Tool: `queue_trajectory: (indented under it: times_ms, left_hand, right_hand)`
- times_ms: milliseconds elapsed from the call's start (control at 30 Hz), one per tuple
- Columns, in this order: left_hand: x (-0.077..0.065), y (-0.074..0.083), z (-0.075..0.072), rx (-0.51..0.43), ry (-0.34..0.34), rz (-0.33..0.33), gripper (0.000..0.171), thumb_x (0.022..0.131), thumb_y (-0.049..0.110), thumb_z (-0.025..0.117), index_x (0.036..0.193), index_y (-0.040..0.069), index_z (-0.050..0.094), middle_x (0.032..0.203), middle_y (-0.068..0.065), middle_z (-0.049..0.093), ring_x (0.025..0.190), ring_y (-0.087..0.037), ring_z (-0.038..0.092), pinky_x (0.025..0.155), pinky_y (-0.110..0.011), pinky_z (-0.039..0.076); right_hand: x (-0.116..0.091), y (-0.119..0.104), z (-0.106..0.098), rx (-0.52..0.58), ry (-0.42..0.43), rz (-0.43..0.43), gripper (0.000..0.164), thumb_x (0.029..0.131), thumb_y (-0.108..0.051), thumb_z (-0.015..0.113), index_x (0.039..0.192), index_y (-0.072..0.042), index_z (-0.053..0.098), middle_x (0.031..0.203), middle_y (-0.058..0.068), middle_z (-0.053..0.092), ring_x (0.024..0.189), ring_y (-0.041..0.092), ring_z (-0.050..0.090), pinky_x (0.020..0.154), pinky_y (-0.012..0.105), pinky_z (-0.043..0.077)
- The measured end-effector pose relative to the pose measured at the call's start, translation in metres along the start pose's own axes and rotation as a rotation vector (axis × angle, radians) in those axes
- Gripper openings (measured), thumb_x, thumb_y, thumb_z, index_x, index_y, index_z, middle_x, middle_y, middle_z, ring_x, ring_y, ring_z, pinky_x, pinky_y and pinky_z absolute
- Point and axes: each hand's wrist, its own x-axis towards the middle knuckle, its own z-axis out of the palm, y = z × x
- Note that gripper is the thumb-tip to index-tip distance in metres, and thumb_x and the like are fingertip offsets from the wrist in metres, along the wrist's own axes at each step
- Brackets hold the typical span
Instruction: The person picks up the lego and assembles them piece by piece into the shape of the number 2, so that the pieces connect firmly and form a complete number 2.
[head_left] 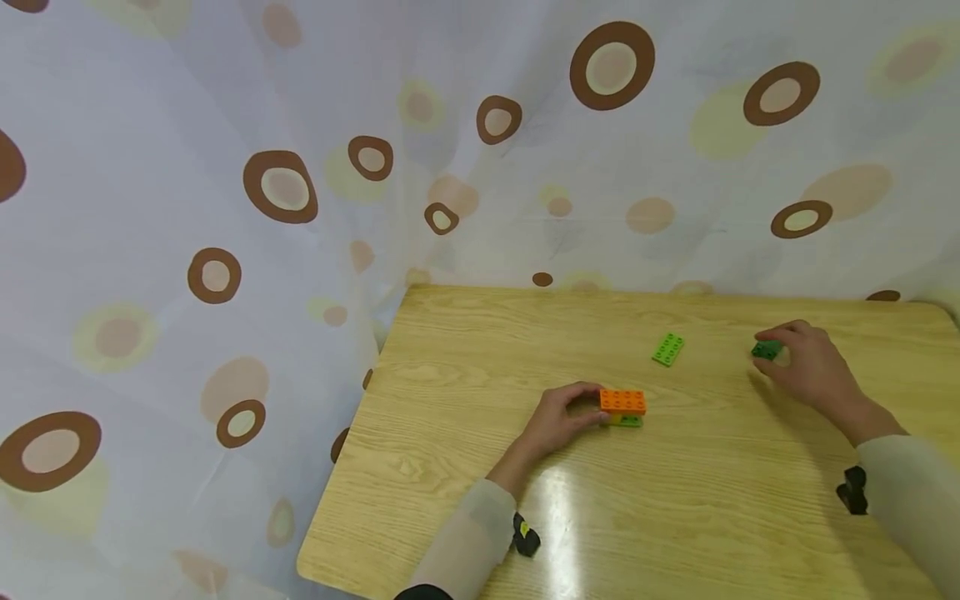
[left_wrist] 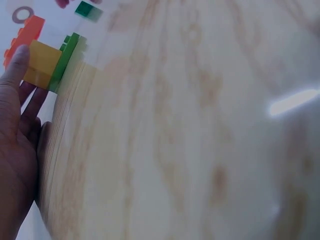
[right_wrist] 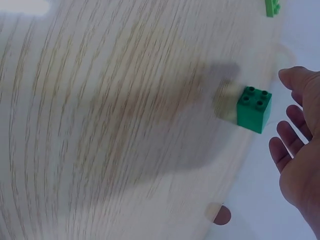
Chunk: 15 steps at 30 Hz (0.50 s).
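Observation:
On the table, my left hand (head_left: 557,421) grips a stack of toy building bricks by its left side, thumb in front and fingers behind. An orange brick (head_left: 622,402) tops the stack, a yellow brick (left_wrist: 44,64) is in the middle and a green plate (left_wrist: 64,64) lies at the bottom. Farther right, my right hand (head_left: 810,367) reaches around a dark green brick (right_wrist: 254,111) with studs on top. In the right wrist view a gap shows between that brick and the thumb and bent fingers.
A light green studded plate (head_left: 667,349) lies flat between the two hands, toward the back of the wooden table (head_left: 450,350). Behind and to the left hangs a white curtain (head_left: 480,183) with brown and beige ring patterns, close along the table's edges.

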Motion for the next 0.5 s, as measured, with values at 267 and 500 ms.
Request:
queue_trajectory:
  times_ms: [267, 500]
  left_hand:
    - [-0.001, -0.001, 0.001, 0.009, 0.007, -0.002, 0.043, 0.095, 0.030, 0.081, 0.135, 0.019, 0.070, 0.127, 0.007, 0.074, 0.118, 0.000, 0.065, 0.105, -0.024, 0.050]
    - [0.000, -0.002, 0.001, 0.013, 0.001, 0.013, 0.042, 0.095, 0.029, 0.081, 0.134, 0.019, 0.070, 0.127, 0.006, 0.074, 0.118, 0.000, 0.065, 0.106, -0.024, 0.050]
  right_hand:
    - [-0.003, 0.019, 0.002, -0.027, 0.015, -0.015, 0.042, 0.095, -0.002, 0.075, 0.131, 0.013, 0.060, 0.133, 0.043, 0.048, 0.115, 0.066, 0.043, 0.091, 0.079, 0.037]
    - [-0.008, 0.026, 0.005, -0.016, -0.003, 0.021, 0.045, 0.098, -0.004, 0.070, 0.136, 0.014, 0.055, 0.135, 0.044, 0.045, 0.114, 0.069, 0.041, 0.086, 0.082, 0.037]
